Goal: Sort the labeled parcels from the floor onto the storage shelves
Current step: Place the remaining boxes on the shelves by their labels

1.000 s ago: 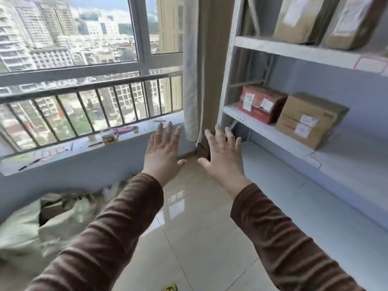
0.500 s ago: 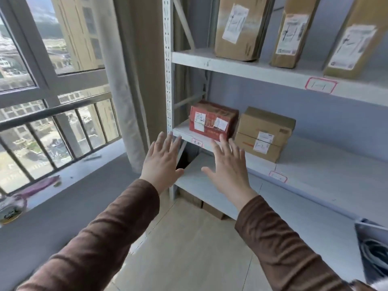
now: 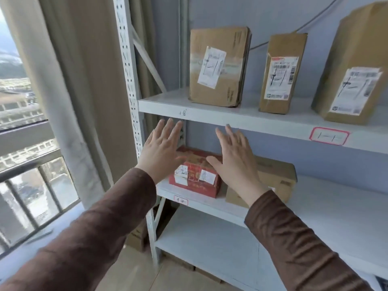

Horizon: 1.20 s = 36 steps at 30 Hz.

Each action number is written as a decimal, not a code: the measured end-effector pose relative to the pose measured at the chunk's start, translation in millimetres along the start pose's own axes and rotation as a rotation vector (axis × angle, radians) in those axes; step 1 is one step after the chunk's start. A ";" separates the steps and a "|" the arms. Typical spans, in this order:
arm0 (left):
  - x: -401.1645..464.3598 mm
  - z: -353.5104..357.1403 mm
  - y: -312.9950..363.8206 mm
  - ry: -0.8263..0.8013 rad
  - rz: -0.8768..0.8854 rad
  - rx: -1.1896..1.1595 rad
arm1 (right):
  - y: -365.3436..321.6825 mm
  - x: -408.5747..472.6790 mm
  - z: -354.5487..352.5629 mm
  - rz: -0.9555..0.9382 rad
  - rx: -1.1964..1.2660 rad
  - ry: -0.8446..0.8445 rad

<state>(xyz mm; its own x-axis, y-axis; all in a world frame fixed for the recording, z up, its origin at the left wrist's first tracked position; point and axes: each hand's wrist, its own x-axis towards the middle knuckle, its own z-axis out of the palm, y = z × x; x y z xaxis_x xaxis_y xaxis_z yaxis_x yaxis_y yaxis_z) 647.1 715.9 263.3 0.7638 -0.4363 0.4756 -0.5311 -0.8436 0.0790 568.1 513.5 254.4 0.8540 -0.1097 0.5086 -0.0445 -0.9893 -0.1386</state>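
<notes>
Both my hands are raised, palms forward and fingers spread, holding nothing. My left hand (image 3: pixel 161 150) and my right hand (image 3: pixel 235 160) hover in front of a red labeled parcel (image 3: pixel 196 181) on the middle shelf (image 3: pixel 336 204) of the white storage rack. A brown parcel (image 3: pixel 279 181) beside the red one is partly hidden by my right wrist. On the upper shelf (image 3: pixel 241 118) three brown labeled parcels stand upright: one at the left (image 3: pixel 218 66), one in the middle (image 3: pixel 281 74) and one at the right (image 3: pixel 354 68).
A red-bordered tag (image 3: pixel 329 136) marks the upper shelf's edge and a smaller tag (image 3: pixel 181 200) the middle shelf's. A beige curtain (image 3: pixel 84 85) hangs left of the rack post (image 3: pixel 130 76). The window railing (image 3: pixel 31 181) and sill are at the far left. The lower shelf (image 3: pixel 210 242) is bare.
My view has swung right and up from the window and floor to the rack, which is now closer. Both open hands stay raised and now overlap the red parcel.
</notes>
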 end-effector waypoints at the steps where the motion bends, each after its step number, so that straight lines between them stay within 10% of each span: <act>1: 14.7 0.5 -3.3 0.015 0.008 -0.004 | 2.1 12.6 0.5 -0.002 -0.004 0.017; 21: 310.9 69.2 -52.9 -0.015 0.029 -0.631 | 93.5 250.5 18.8 0.437 0.286 0.113; 36: 358.6 88.6 -61.0 -0.032 -0.008 -0.592 | 100.1 294.2 28.2 0.377 0.214 0.082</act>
<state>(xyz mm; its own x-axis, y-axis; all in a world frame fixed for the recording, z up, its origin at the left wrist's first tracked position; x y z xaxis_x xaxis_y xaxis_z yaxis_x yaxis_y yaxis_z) 985.9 583.2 351.4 0.7743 -0.4478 0.4472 -0.6327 -0.5327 0.5620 829.5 385.0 366.1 0.7544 -0.4750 0.4532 -0.2295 -0.8375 -0.4958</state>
